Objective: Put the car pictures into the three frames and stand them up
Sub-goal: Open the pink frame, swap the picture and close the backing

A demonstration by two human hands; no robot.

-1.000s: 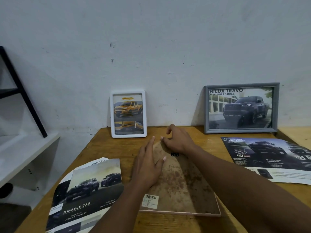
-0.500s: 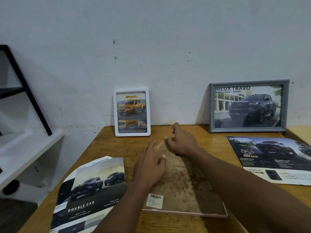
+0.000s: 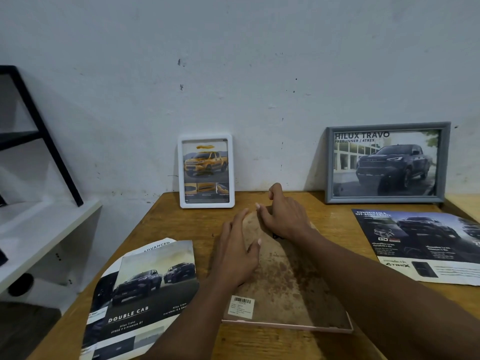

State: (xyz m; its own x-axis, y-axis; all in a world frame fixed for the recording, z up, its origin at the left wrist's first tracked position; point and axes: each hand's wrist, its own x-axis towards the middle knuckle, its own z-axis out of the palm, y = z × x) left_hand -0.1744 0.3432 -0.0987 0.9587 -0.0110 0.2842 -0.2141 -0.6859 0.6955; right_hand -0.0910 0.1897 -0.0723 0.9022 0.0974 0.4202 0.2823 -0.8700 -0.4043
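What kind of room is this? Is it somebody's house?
Probably a plain room at home or a small workroom, though I can't be sure. There's a wooden table pushed against a scuffed white wall, and a white shelf beside it.

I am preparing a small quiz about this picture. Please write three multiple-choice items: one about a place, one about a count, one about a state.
1. Where does the white frame stand?
A. against the wall
B. on the shelf
C. under the brochure

2. How many frames stand upright?
A. one
B. two
C. three

3. How does the pink frame lie?
A. face up
B. leaning on the wall
C. face down, backing board up

Answers:
1 A: it leans at the table's far edge.
2 B: only the white one and the grey frame stand.
3 C: the left hand and right hand rest on its brown backing.
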